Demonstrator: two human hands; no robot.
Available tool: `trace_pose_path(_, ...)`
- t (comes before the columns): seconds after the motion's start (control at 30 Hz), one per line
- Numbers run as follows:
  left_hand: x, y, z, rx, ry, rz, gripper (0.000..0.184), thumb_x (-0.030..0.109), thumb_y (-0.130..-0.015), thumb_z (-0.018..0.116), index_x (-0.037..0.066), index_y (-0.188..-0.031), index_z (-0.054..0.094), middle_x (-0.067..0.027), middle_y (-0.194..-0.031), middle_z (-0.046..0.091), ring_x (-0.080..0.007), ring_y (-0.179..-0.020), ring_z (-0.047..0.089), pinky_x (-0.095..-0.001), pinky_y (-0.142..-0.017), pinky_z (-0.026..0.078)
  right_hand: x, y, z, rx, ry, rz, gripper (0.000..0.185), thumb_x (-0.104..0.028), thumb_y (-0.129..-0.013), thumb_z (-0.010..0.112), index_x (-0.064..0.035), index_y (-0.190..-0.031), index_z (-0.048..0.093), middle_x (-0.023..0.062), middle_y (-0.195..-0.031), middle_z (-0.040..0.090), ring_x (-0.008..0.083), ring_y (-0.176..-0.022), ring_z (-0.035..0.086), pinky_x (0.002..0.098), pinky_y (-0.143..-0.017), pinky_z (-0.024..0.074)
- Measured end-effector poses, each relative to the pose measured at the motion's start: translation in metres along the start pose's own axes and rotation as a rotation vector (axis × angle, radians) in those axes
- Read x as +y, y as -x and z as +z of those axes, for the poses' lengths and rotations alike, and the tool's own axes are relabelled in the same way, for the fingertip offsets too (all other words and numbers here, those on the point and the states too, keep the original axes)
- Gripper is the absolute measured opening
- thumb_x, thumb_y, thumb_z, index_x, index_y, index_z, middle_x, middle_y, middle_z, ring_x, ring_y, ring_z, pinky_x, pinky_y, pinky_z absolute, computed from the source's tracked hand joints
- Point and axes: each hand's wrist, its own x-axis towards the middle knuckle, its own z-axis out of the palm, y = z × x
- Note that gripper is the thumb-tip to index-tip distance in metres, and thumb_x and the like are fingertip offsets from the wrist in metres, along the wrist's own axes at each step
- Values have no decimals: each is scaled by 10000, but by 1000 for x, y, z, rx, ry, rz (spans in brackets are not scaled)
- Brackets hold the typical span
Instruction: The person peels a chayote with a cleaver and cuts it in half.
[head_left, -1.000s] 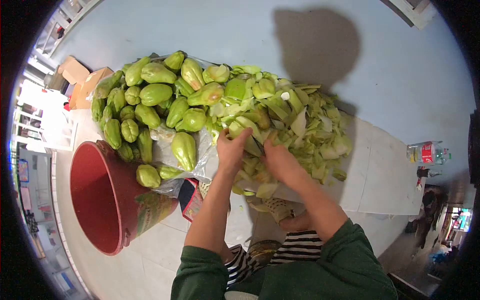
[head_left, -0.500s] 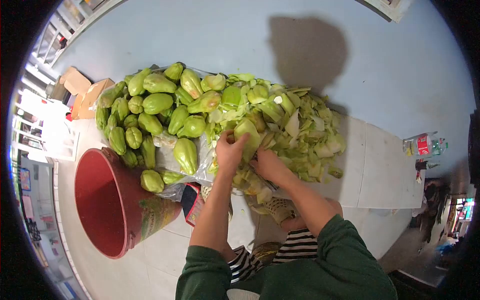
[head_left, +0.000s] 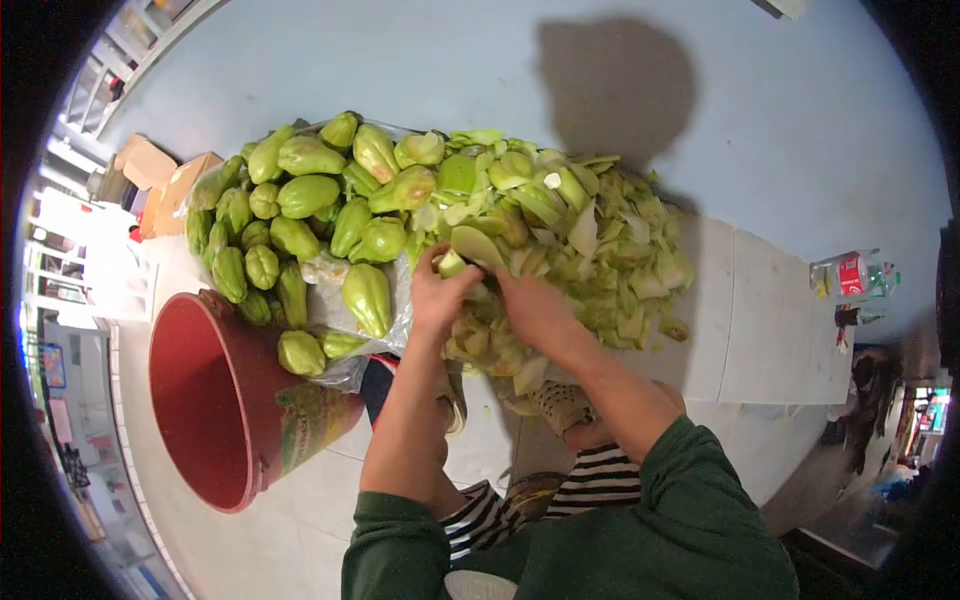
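Your left hand [head_left: 440, 295] grasped a pale cut piece of chayote [head_left: 452, 264] between thumb and fingers, above the near edge of a broad heap of green peelings and slices [head_left: 630, 270]. Your right hand [head_left: 535, 310] met it from the other side, fingers curled inward; whether they gripped anything could not be told, as the hand hid its own grasp. A wide, flat chayote slice [head_left: 478, 247] showed just beyond your fingertips, between the two hands.

To your left, whole green chayotes [head_left: 305, 195] lay piled against one another, beside the cut heap. One large whole chayote [head_left: 367, 300] sat apart from the main pile on crumpled clear plastic sheeting [head_left: 400, 318], while a rounder chayote [head_left: 301, 353] rested close to the rim of a red bucket [head_left: 205, 400]. Behind the bucket, an open cardboard box [head_left: 180, 195] stood near the pile.

Off to your right, a clear plastic bottle with a red label [head_left: 850, 275] was near the blue wall [head_left: 400, 60], well apart from the peelings. Your green sleeves [head_left: 690, 500] framed striped trousers [head_left: 600, 490] and a perforated tan shoe [head_left: 562, 405] on the pale tiled floor [head_left: 320, 500].
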Motion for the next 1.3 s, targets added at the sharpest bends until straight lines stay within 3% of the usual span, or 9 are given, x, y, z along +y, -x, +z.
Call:
trace_pose_path(0.1,-1,10,-12,-153,291,-210,612,90,-744,640,0,-1324,466,-181,-1185,556,-301,-1017,615,-469,-699,586,12,-7,2,95,-12,-2,294,-151,-896,545,-11,-1155,530,236,-930,664,412,-875,663,520,-729,542)
trace_pose_path(0.23,-22,8,-17,-237,457,-314,671,33,-712,508,23,-1373,394,-188,-1204,549,-367,-1056,602,-561,-780,564,21,-3,-10,143,-122,-41,307,-178,-896,574,-19,-1153,520,252,-964,642,422,-924,642,523,-785,530)
trace_pose_path(0.33,-28,10,-21,-297,582,-320,652,-13,-678,528,-22,-1323,431,-183,-1181,561,-354,-1049,608,-550,-794,570,20,1,-22,17,-181,47,302,-188,-896,589,-18,-1134,513,272,-957,633,432,-950,626,521,-831,513)
trace_pose_path(0.6,-20,22,-51,-235,906,-183,639,-60,-646,507,-13,-1283,495,-143,-1159,603,-298,-1058,615,-452,-894,549,43,44,-63,326,-453,-41,243,-160,-862,664,23,-897,509,163,-693,591,317,-599,550,404,-600,440)
trace_pose_path(0.73,14,46,-68,-216,958,-32,576,-40,-663,588,27,-1234,546,-110,-1133,623,-276,-1039,624,-438,-938,536,53,66,-63,375,-366,-49,265,-200,-850,655,-1,-998,562,198,-730,638,392,-695,630,450,-642,485)
trace_pose_path(0.93,51,83,-85,-211,873,283,493,-72,-682,673,50,-1152,590,-62,-1088,627,-219,-994,636,-389,-913,548,50,104,-57,370,-321,-44,286,-215,-851,692,8,-969,558,148,-694,598,296,-625,566,388,-611,448)
trace_pose_path(1.0,56,92,-86,-215,943,334,458,-124,-686,693,40,-1106,609,-61,-1020,648,-181,-896,658,-334,-802,579,49,117,-46,499,-190,-83,306,-216,-858,684,-13,-1056,571,146,-730,614,295,-648,588,379,-632,465)
trace_pose_path(1.23,59,102,-89,-157,1004,84,396,-53,-779,640,43,-1156,566,-101,-1068,626,-231,-964,645,-389,-837,573,45,188,5,396,-413,158,385,-164,-884,660,40,-1179,518,121,-827,618,194,-658,593,342,-607,482)
trace_pose_path(1.3,58,100,-91,-107,1023,4,368,-8,-809,621,38,-1169,555,-113,-1095,618,-256,-1001,632,-417,-860,563,51,212,36,344,-613,282,443,-203,-876,654,7,-1244,523,137,-961,659,261,-879,637,388,-805,504)
